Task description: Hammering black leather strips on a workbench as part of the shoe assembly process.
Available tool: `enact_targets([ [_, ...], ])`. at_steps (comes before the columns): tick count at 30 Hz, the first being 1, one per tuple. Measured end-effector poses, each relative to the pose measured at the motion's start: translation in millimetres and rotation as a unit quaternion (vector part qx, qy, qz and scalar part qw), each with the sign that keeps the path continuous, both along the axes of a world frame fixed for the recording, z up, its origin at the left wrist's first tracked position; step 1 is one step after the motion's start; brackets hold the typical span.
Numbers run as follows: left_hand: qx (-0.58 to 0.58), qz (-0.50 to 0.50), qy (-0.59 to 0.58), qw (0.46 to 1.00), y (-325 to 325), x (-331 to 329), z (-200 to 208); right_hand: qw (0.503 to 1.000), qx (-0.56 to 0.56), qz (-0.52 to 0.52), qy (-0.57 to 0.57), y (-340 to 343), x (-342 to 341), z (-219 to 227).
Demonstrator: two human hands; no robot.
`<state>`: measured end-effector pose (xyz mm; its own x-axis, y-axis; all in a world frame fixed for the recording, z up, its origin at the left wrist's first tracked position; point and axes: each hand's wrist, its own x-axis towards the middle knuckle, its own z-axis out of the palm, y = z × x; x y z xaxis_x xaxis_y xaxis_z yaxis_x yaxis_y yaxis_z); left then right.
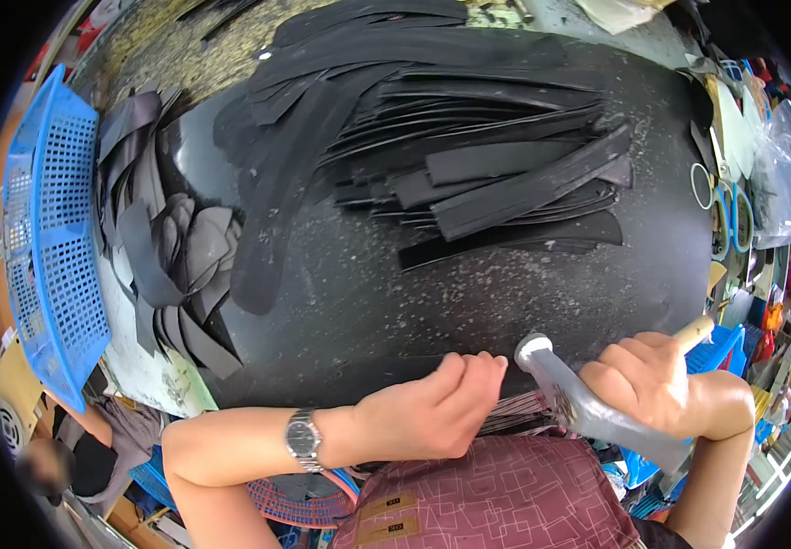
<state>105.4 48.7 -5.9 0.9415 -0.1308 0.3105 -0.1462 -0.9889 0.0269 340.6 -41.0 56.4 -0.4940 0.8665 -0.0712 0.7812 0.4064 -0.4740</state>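
Note:
My left hand (pixel 441 403), with a metal watch on its wrist, is at the near edge of the black work surface (pixel 341 320). Its fingers are pinched together; whatever lies between them is too small or hidden to make out. A black strip (pixel 350 377) lies along that edge beside the fingers. My right hand (pixel 638 380) is wrapped round the light wooden handle of a hammer (pixel 597 407). The hammer's long grey metal head ends in a round, pale face close to my left fingertips. Both hands are in front of my red patterned apron (pixel 505 494).
Black strips (pixel 505 174) are heaped across the far middle, and curled strips (pixel 199 247) pile up at the left. A blue plastic basket (pixel 57 220) stands on its side at the far left. Scissors (pixel 734 215) and clear plastic bags (pixel 784 174) are at the right. Another person (pixel 103 448) is at the lower left.

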Motion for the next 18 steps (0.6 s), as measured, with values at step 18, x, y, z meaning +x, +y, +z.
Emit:
enact_targets([
  [18,-0.162,0.098,0.021,0.982,19,-52,5,0.989,-0.001,0.127,-0.071,44,-41,7],
])
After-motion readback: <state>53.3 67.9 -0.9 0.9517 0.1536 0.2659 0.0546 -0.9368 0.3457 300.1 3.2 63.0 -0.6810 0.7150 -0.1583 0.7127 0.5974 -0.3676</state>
